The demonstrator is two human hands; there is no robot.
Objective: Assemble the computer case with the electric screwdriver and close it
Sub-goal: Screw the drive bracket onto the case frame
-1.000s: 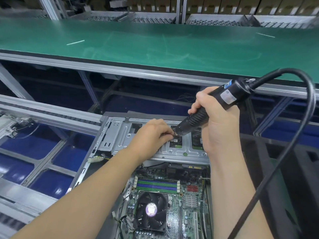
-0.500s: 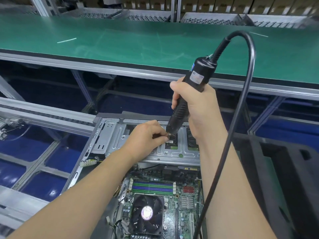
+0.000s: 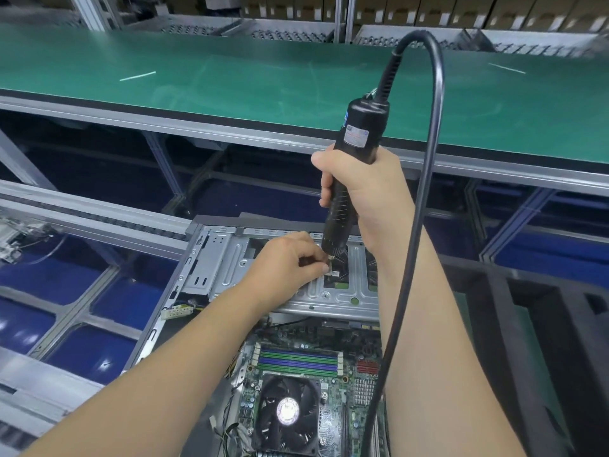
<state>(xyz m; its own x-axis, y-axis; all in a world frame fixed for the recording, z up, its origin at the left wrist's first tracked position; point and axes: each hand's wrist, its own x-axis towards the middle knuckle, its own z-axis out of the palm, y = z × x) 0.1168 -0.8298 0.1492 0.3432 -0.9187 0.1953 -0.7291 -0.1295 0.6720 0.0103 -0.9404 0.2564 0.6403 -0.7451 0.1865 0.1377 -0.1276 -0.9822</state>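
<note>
Nearest the camera, at 6 o'clock, the CPU cooler fan (image 3: 289, 415) sits on the exposed motherboard (image 3: 333, 387) of the open computer case (image 3: 211, 255), with the memory slots (image 3: 298, 359) just beyond it. Further in, at centre frame, the left hand (image 3: 290, 263) rests on the case's metal drive bracket (image 3: 336, 295), fingertips pinched together at the screwdriver tip; what they pinch is too small to tell. The right hand (image 3: 369, 199) is clamped around the black electric screwdriver (image 3: 349, 183), held near upright, bit down beside the left fingertips. Its black cable (image 3: 431, 153) loops up and over toward 12 o'clock, then down at right. A black foam tray (image 3: 540, 341) lies at 4 o'clock. The green-topped desk (image 3: 230, 80) spans the far side.
</note>
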